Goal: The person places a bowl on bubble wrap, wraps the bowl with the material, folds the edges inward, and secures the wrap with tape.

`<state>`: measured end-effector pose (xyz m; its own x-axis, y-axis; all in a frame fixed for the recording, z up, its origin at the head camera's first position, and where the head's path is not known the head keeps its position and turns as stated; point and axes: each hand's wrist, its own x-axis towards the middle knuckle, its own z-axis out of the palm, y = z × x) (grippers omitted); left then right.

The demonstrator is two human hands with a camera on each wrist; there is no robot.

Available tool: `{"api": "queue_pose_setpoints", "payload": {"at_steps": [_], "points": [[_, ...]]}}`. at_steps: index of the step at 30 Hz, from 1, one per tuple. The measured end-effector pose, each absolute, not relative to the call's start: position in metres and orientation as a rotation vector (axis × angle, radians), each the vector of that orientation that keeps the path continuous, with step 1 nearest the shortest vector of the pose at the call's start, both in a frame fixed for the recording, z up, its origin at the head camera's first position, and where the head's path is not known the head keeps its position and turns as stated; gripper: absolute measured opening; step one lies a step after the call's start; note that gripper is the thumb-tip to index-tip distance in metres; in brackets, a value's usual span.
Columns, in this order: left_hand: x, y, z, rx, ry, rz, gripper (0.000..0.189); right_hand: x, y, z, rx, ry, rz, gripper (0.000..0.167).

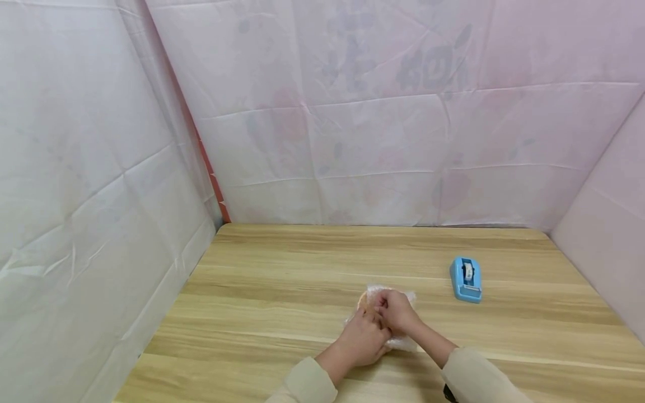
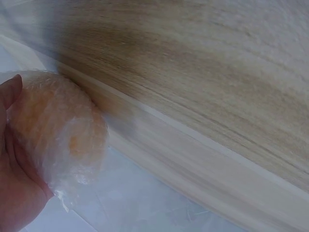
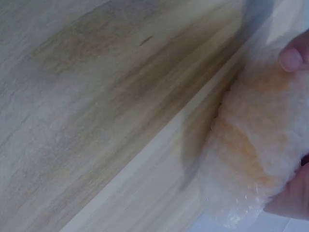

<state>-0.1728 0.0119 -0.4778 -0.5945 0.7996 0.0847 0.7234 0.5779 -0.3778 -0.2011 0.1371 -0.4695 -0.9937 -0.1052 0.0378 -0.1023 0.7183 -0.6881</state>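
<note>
A rounded orange-tan object wrapped in clear bubble wrap [image 2: 72, 130] lies on the wooden table, low and right of centre in the head view. What the object is stays hidden under the layers. My left hand [image 1: 364, 337] holds the bundle from the near left side, its thumb [image 2: 12, 91] lying over the wrap. From the right, my right hand [image 1: 399, 311] reaches over the top with bent fingers and pinches the bubble wrap [image 3: 241, 145]. The hands sit close together, covering most of the bundle in the head view. Crinkled wrap edges stick out around them.
A blue tape dispenser [image 1: 466, 280] with a roll of tape stands to the right of the hands, farther back on the table [image 1: 282, 274]. Pale printed sheets [image 1: 353, 140] hang as walls behind the table and along both sides.
</note>
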Motion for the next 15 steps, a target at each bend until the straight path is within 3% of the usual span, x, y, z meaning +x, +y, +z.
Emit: {"api": "queue_pose_setpoints", "payload": {"at_steps": [15], "points": [[-0.176,0.014,-0.486,-1.268,-2.547,0.426,0.03,-0.202,0.134,-0.482,-0.308,3.168,-0.809,0.024]]}}
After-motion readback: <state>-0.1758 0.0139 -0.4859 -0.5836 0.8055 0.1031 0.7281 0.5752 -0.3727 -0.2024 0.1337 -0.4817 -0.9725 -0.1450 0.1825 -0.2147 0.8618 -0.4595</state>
